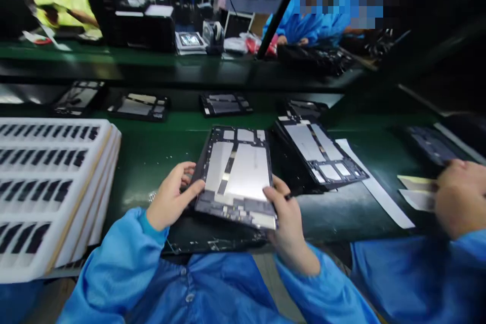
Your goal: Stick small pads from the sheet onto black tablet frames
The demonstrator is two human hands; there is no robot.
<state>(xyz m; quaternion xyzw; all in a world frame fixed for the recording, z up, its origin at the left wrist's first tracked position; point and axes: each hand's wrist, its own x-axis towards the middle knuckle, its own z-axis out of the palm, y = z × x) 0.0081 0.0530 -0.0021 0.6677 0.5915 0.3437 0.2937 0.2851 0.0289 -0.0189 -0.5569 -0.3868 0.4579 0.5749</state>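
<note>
An opened tablet (248, 172), with silver panels, a dark ribbon strip and a circuit board along its near edge, is between my hands, tilted toward me above the green bench. My left hand (174, 195) grips its left edge, thumb on the rim and fingers partly hidden. At the lower right corner, my right hand (286, 217) is closed on it, thumb on top and a dark ring on one finger. Beneath its left side shows a dark edge; I cannot tell whether that is a second part. To its right lie stacked opened tablets (319, 147).
White foam trays (108, 162) holding rows of small black parts are stacked at the left. More opened tablets (226, 104) lie along the back of the green bench (152, 144). A white strip (379, 187) lies near a co-worker's hand (461, 197) at the right.
</note>
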